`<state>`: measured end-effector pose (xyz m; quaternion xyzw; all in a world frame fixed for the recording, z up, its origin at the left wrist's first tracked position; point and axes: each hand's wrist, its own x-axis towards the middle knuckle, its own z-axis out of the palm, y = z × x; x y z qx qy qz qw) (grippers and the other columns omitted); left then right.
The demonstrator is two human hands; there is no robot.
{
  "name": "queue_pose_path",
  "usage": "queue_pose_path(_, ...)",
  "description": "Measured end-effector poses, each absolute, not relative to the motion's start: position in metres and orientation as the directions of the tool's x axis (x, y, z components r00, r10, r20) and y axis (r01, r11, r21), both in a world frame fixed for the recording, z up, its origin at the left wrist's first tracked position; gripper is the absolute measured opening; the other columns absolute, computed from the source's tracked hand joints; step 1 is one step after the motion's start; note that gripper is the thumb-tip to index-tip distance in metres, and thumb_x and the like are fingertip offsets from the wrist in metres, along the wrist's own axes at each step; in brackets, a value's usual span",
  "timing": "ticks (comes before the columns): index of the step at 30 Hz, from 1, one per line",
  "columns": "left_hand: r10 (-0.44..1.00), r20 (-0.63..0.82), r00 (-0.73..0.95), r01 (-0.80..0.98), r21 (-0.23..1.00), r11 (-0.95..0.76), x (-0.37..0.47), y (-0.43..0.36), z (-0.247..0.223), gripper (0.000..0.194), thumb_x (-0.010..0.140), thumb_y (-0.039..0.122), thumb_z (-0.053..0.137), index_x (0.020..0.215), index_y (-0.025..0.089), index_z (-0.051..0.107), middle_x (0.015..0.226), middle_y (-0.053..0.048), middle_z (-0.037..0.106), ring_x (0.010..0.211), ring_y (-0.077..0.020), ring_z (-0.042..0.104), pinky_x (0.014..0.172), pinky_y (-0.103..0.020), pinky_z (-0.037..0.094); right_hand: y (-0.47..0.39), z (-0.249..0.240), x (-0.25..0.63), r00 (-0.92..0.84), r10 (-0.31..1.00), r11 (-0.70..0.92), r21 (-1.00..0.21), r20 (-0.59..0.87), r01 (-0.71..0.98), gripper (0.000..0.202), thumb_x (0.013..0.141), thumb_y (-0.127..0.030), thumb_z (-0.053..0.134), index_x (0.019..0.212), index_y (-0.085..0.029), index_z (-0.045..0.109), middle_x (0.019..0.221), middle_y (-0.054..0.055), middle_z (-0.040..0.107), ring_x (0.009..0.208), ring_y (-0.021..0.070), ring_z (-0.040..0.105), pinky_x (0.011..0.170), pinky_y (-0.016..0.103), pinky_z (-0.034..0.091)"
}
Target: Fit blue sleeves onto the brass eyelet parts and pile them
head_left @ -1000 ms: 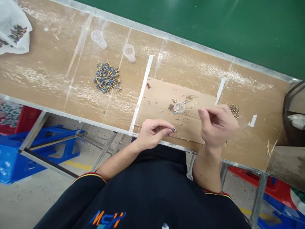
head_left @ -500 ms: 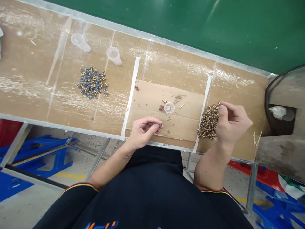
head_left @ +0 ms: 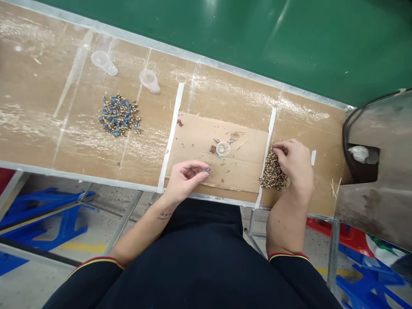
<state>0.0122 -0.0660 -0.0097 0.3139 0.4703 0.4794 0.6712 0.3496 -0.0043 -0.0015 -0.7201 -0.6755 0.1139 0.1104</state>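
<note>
In the head view, the left hand point(head_left: 183, 182) is held over the near edge of a sheet of plain cardboard point(head_left: 189, 143), its grip closed to a pinch, with a small blue piece point(head_left: 207, 170) between thumb and forefinger. The right hand point(head_left: 295, 165) is at the far edge of a heap of small brass-coloured fittings point(head_left: 273, 171), thumb and forefinger brought nearly together; whether that grip has hold of a fitting I cannot tell. The heap lies on the tabletop point(head_left: 80, 141), just right of a white tape strip point(head_left: 272, 122).

On the cardboard sheet, between the hands and farther from the body, stands a small clear cup point(head_left: 223, 148). Dark reddish pieces point(head_left: 213, 149) lie just left of it and a thin stick point(head_left: 241, 144) to its right. A red piece point(head_left: 179, 122) sits near the sheet's far left corner.

Well to the left is a pile of blue-and-brass parts point(head_left: 119, 115), with two translucent plastic containers point(head_left: 104, 62) beyond it. More thin sticks point(head_left: 335, 189) lie at the tabletop's right end, beside a metal housing point(head_left: 380, 210).
</note>
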Motion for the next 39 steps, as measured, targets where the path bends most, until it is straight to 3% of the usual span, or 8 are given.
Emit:
queue_pose_path(5, 0.917, -0.379, 0.120, -0.365, 0.843, 0.396, 0.015, -0.068, -0.010, 0.035, 0.061, 0.041, 0.102, 0.079, 0.017, 0.084, 0.066, -0.005, 0.076, 0.057, -0.0120, 0.068, 0.056, -0.020, 0.061, -0.006, -0.002, 0.350, 0.051, 0.998, -0.039, -0.334, 0.028, 0.942, 0.014, 0.085, -0.025, 0.059, 0.081, -0.024, 0.072, 0.091, 0.010, 0.075, 0.089, 0.0297, 0.065, 0.087, 0.046, 0.051)
queue_pose_path(10, 0.910, -0.394, 0.125, -0.393, 0.823, 0.411, 0.014, -0.067, -0.009, 0.037, 0.061, 0.045, 0.102, 0.078, 0.017, 0.083, 0.067, -0.005, 0.078, 0.057, -0.0122, 0.070, 0.057, -0.020, 0.062, -0.013, 0.001, 0.356, 0.099, 0.994, -0.070, -0.420, 0.048, 0.905, 0.011, 0.088, -0.026, 0.059, 0.089, -0.024, 0.069, 0.091, 0.009, 0.073, 0.087, 0.0275, 0.065, 0.086, 0.044, 0.052)
queue_pose_path(16, 0.921, -0.368, 0.129, -0.401, 0.830, 0.387, 0.015, -0.067, -0.011, 0.039, 0.063, 0.048, 0.101, 0.079, 0.017, 0.083, 0.066, -0.004, 0.077, 0.056, -0.0123, 0.070, 0.057, -0.021, 0.062, -0.015, -0.004, 0.355, 0.054, 0.997, -0.032, -0.366, 0.050, 0.930, 0.016, 0.088, -0.026, 0.061, 0.092, -0.023, 0.075, 0.099, 0.011, 0.074, 0.096, 0.0303, 0.063, 0.093, 0.049, 0.050)
queue_pose_path(27, 0.931, -0.345, 0.119, -0.392, 0.845, 0.363, 0.014, -0.068, -0.013, 0.040, 0.067, 0.049, 0.099, 0.081, 0.016, 0.082, 0.068, -0.005, 0.077, 0.057, -0.0131, 0.069, 0.056, -0.022, 0.061, -0.012, -0.009, 0.345, 0.094, 0.989, -0.047, -0.365, 0.112, 0.930, 0.021, 0.096, -0.028, 0.050, 0.091, -0.024, 0.070, 0.098, 0.012, 0.074, 0.098, 0.0308, 0.061, 0.092, 0.047, 0.047)
queue_pose_path(36, 0.952, -0.275, 0.131, -0.375, 0.876, 0.305, 0.020, -0.069, -0.011, 0.040, 0.073, 0.053, 0.097, 0.083, 0.016, 0.084, 0.070, -0.006, 0.079, 0.058, -0.0130, 0.074, 0.059, -0.020, 0.065, -0.017, 0.000, 0.333, 0.179, 0.927, -0.030, -0.412, 0.328, 0.911, 0.022, 0.101, -0.033, 0.048, 0.093, -0.024, 0.067, 0.096, 0.011, 0.071, 0.096, 0.0290, 0.065, 0.088, 0.046, 0.051)
queue_pose_path(39, 0.964, -0.221, 0.147, -0.332, 0.907, 0.258, 0.023, -0.071, -0.007, 0.041, 0.078, 0.056, 0.092, 0.083, 0.016, 0.083, 0.072, -0.007, 0.080, 0.059, -0.0153, 0.076, 0.059, -0.022, 0.066, -0.032, 0.016, 0.306, 0.206, 0.898, 0.037, -0.532, 0.388, 0.846, 0.024, 0.104, -0.040, 0.052, 0.095, -0.024, 0.067, 0.092, 0.009, 0.070, 0.087, 0.0267, 0.067, 0.077, 0.042, 0.053)
